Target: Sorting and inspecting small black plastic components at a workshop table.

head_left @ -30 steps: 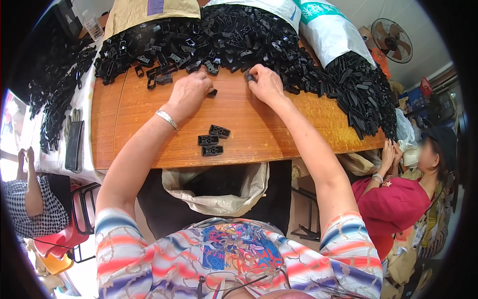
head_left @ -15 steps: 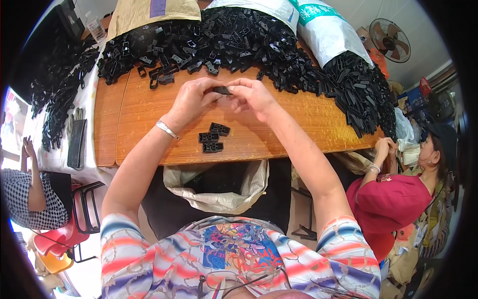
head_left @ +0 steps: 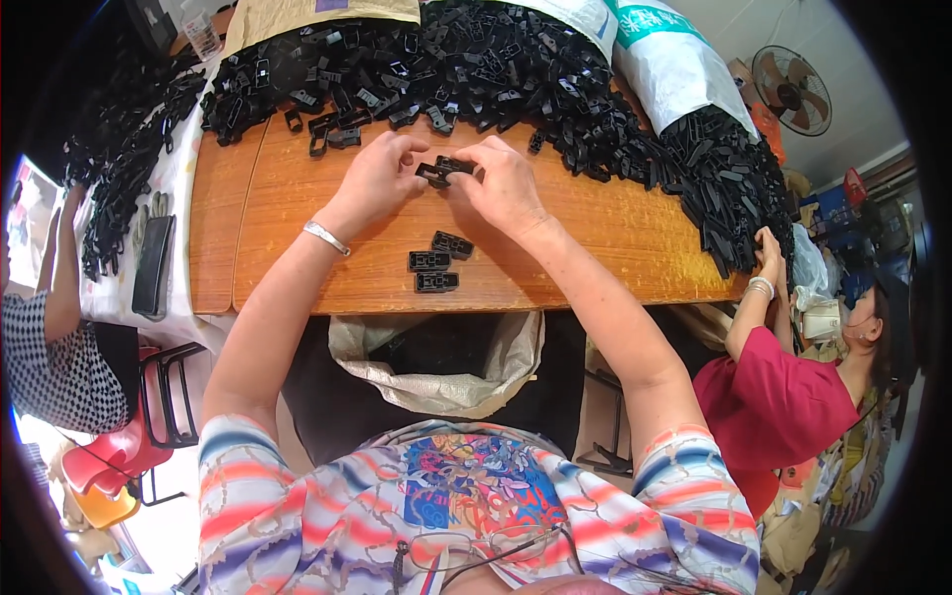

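Note:
My right hand (head_left: 501,185) pinches a black plastic part (head_left: 433,176) between thumb and fingers, just above the wooden table (head_left: 327,258). A second black piece seems to lie against it, partly hidden by the fingers. My left hand (head_left: 380,180) is at the part's left end, thumb and fingers apart and curved; whether the fingertips touch it is hard to see. Nearer to me lie three black rectangular plastic parts with open cells: one (head_left: 453,244) tilted, one (head_left: 429,261) beside it, one (head_left: 436,283) by the table edge.
Heaped black parts (head_left: 397,74) spill from bags along the far side. Long narrow black pieces (head_left: 719,169) pile at right below a white bag (head_left: 684,79). An open woven sack (head_left: 446,397) hangs below the table edge. Co-workers sit left and right (head_left: 783,397).
My left hand has loosened from the piece both hands held, its fingers now apart. The held part has turned, showing its hollow frame. The view has shifted slightly.

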`<action>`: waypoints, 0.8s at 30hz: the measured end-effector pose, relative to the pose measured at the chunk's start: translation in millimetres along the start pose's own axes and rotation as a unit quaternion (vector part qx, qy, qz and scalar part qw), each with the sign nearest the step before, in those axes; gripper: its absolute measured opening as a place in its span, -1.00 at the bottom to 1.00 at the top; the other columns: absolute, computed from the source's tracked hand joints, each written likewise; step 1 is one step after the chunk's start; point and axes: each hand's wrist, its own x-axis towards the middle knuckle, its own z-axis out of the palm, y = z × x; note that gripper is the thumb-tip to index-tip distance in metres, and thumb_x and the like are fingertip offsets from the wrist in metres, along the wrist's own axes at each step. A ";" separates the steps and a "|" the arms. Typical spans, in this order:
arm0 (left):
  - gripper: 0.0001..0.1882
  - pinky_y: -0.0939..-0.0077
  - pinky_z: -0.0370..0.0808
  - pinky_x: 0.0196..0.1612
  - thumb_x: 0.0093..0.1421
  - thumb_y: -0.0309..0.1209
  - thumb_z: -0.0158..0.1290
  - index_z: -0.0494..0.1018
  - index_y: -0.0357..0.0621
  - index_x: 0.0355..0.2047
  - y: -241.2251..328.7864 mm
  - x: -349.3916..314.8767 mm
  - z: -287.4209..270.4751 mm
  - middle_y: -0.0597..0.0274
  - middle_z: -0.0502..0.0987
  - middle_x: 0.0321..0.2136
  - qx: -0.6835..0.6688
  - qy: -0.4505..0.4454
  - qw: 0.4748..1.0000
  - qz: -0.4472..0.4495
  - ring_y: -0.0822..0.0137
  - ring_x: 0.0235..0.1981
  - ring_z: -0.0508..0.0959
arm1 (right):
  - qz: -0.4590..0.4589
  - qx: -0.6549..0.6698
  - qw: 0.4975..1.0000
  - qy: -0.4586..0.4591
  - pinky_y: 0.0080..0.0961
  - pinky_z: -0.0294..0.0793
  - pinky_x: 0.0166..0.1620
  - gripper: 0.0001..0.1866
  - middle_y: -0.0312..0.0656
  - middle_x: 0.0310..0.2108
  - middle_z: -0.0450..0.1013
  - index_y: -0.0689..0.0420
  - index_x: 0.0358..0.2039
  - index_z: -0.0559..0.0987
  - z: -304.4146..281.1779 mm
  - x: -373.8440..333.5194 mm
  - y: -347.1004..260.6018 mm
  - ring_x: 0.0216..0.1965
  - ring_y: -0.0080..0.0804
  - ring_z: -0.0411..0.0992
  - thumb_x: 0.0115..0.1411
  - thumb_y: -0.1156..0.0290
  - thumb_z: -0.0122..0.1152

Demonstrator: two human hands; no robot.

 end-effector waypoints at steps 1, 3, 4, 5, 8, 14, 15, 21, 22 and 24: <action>-0.59 0.38 0.50 -0.20 0.01 -0.44 0.27 0.52 -0.23 -0.09 0.7 -2.1 2.5 0.16 0.48 -0.39 0.010 0.002 1.000 0.001 0.22 -0.31 0.53 | 0.000 0.000 1.000 -0.002 -0.34 0.49 -0.29 -0.77 -0.16 -0.36 0.50 0.14 -0.29 0.67 4.0 1.3 -0.7 -0.41 -0.24 0.51 -0.02 0.42 0.42; -0.61 0.33 0.49 -0.16 0.01 -0.44 0.26 0.53 -0.20 -0.11 1.1 -3.6 5.1 0.14 0.47 -0.38 0.019 0.005 1.000 0.001 0.15 -0.27 0.53 | 0.012 -0.002 1.000 -0.002 -0.32 0.50 -0.27 -0.77 -0.16 -0.35 0.50 0.11 -0.30 0.69 10.9 5.4 -1.4 -0.37 -0.22 0.52 -0.02 0.39 0.44; -0.65 0.30 0.48 -0.15 0.02 -0.43 0.26 0.53 -0.20 -0.14 1.4 -3.7 5.6 0.14 0.48 -0.37 0.046 -0.005 0.999 -0.001 0.12 -0.25 0.53 | 0.012 -0.002 1.000 -0.003 -0.32 0.50 -0.27 -0.77 -0.16 -0.35 0.50 0.11 -0.30 0.69 14.3 7.1 -0.5 -0.37 -0.22 0.52 -0.02 0.39 0.44; -0.68 0.28 0.47 -0.15 0.02 -0.42 0.26 0.54 -0.20 -0.18 1.7 -3.7 6.0 0.13 0.50 -0.36 0.074 -0.016 0.997 -0.003 0.09 -0.22 0.53 | 0.005 -0.022 1.000 -0.010 -0.32 0.51 -0.25 -0.77 -0.16 -0.34 0.50 0.09 -0.30 0.69 17.2 9.0 0.7 -0.34 -0.20 0.52 -0.02 0.38 0.44; -0.72 0.27 0.47 -0.15 0.02 -0.40 0.27 0.54 -0.20 -0.24 1.7 -1.6 5.4 0.16 0.50 -0.36 0.059 -0.028 0.997 -0.032 0.11 -0.20 0.52 | 0.013 -0.045 0.998 -0.037 -0.31 0.52 -0.22 -0.77 -0.15 -0.33 0.50 0.07 -0.28 0.70 16.1 12.7 1.6 -0.28 -0.16 0.52 -0.01 0.36 0.44; -0.74 0.29 0.48 -0.15 0.03 -0.38 0.28 0.54 -0.19 -0.28 3.7 -1.7 7.0 0.18 0.52 -0.36 0.072 -0.037 0.996 -0.045 0.15 -0.20 0.53 | 0.012 -0.076 0.995 -0.061 -0.29 0.52 -0.20 -0.76 -0.15 -0.30 0.49 0.06 -0.26 0.70 9.0 9.7 -5.7 -0.25 -0.14 0.51 0.00 0.37 0.42; -0.74 0.29 0.48 -0.15 0.03 -0.38 0.28 0.54 -0.19 -0.28 4.6 -1.7 7.3 0.18 0.52 -0.36 0.072 -0.037 0.996 -0.045 0.15 -0.20 0.53 | 0.018 -0.055 0.997 -0.052 -0.28 0.52 -0.20 -0.76 -0.15 -0.29 0.49 0.05 -0.26 0.70 8.6 8.3 -5.3 -0.24 -0.14 0.51 0.00 0.37 0.42; -0.73 0.30 0.49 -0.17 0.02 -0.38 0.28 0.55 -0.18 -0.27 7.3 -1.9 8.5 0.19 0.52 -0.35 0.074 -0.039 0.995 -0.047 0.18 -0.24 0.55 | 0.022 -0.106 0.990 -0.091 -0.24 0.52 -0.17 -0.75 -0.13 -0.25 0.49 0.04 -0.24 0.70 4.6 9.1 -6.0 -0.20 -0.11 0.51 0.02 0.33 0.41; -0.75 0.30 0.50 -0.20 0.04 -0.36 0.26 0.56 -0.19 -0.29 7.6 -2.8 8.9 0.18 0.55 -0.37 0.071 -0.033 0.996 -0.042 0.16 -0.28 0.56 | 0.023 -0.106 0.990 -0.091 -0.24 0.52 -0.17 -0.75 -0.13 -0.25 0.49 0.04 -0.24 0.70 4.4 10.8 -6.2 -0.20 -0.11 0.51 0.02 0.33 0.41; -0.77 0.29 0.50 -0.22 0.07 -0.34 0.25 0.58 -0.20 -0.30 2.2 -0.7 7.3 0.18 0.57 -0.39 0.067 -0.027 0.997 -0.037 0.14 -0.32 0.57 | 0.042 -0.124 0.983 -0.127 -0.22 0.51 -0.11 -0.73 -0.10 -0.20 0.51 0.03 -0.22 0.70 4.2 13.6 -6.4 -0.15 -0.08 0.51 0.03 0.29 0.41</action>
